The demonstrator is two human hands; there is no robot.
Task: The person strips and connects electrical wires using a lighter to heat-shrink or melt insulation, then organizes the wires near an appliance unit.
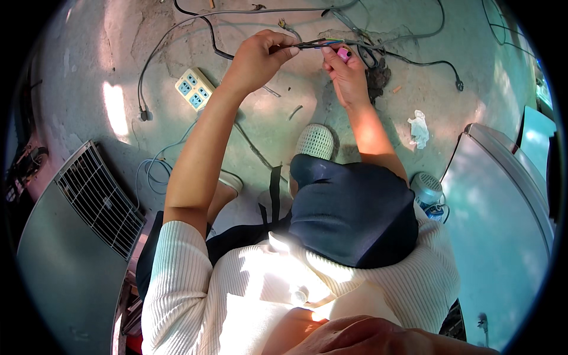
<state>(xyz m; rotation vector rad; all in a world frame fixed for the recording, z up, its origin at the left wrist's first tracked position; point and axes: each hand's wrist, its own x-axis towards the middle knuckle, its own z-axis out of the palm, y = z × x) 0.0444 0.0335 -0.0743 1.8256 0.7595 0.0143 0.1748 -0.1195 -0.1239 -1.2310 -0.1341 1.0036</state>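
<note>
Ur L hand (258, 58) & R hand (349, 77) have fingers pinching thin wires (322, 42) btwn them; R also grips a small pink thing (344, 55). Prob lining up wires; next needs steady hold.

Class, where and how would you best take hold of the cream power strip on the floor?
Probably across the two long sides of the power strip, from above and the left: it lies flat, sockets up, longer than wide, and the left forearm crosses close by its right.
</note>
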